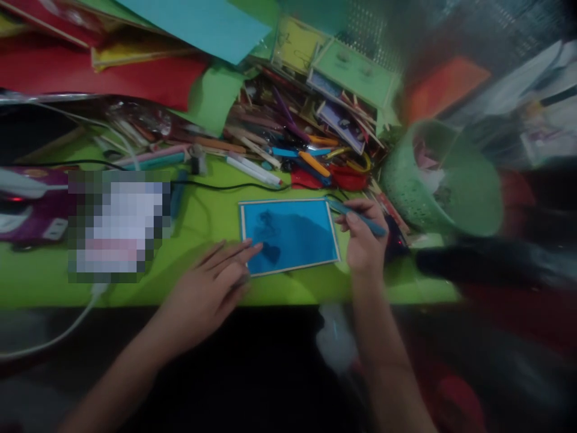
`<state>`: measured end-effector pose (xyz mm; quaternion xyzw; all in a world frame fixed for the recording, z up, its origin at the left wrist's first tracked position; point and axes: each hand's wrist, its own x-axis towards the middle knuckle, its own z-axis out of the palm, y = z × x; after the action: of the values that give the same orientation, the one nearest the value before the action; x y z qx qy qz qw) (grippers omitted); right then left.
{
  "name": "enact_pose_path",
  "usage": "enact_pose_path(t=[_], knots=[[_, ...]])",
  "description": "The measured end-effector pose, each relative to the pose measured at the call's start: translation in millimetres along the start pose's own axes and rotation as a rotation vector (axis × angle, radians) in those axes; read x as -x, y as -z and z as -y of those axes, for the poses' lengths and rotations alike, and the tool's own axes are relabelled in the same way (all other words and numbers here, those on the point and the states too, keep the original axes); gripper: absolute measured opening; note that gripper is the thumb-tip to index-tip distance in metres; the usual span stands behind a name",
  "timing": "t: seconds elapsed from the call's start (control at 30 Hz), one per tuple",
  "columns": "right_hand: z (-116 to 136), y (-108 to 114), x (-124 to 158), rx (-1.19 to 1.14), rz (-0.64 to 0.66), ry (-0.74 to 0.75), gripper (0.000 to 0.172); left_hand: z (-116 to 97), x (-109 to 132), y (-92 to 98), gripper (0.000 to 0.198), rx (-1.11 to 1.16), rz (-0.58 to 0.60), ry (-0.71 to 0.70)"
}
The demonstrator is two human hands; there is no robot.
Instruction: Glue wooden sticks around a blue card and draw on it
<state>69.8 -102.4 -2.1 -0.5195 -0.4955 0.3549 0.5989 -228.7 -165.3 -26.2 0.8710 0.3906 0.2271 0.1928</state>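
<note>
A blue card (pixel 302 231) with pale strips along its edges lies flat on the green table (pixel 189 222). Dark shapes, perhaps drawn or painted, show on its left half, and a shadow falls across it. My left hand (pixel 220 276) rests at the card's lower left corner, fingers stretched out and fingertips over its edge. Beyond the card's right edge, my right hand (pixel 363 234) grips a blue pen-like tool (pixel 369 224), whose thin end points left to the card's upper right corner. Whether that tip touches the card I cannot tell.
A blurred-out phone (pixel 119 225) with a white cable is at left. Behind the card lie white markers (pixel 253 170), scissors and a heap of sticks. A green basket (pixel 396 180) stands at right. Coloured paper (pixel 135 72) fills the back left; a black cord (pixel 211 187) crosses the table.
</note>
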Motion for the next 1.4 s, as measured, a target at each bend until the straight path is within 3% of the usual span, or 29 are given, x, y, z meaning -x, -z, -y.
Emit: enact_pose_path(t=[0.37,1.03,1.2,1.4], knots=[[-4.0,9.8,-4.3,0.116,0.208,-0.087,0.012,6.8,-0.8,-10.2,0.019,0.025,-0.018,0.038],[-12.9,-2.2,11.6,0.287,0.301,-0.135,0.013,8.8,0.5,-5.8,0.021,0.051,0.017,0.058],[-12.6,-2.6,12.0,0.314,0.298,-0.140,0.012,-8.6,-6.4,-7.3,0.016,0.026,-0.044,-0.013],[-8.3,-3.3,12.7,0.323,0.290,-0.129,0.013,-45.3,-38.5,-30.3,0.022,0.019,0.029,-0.185]])
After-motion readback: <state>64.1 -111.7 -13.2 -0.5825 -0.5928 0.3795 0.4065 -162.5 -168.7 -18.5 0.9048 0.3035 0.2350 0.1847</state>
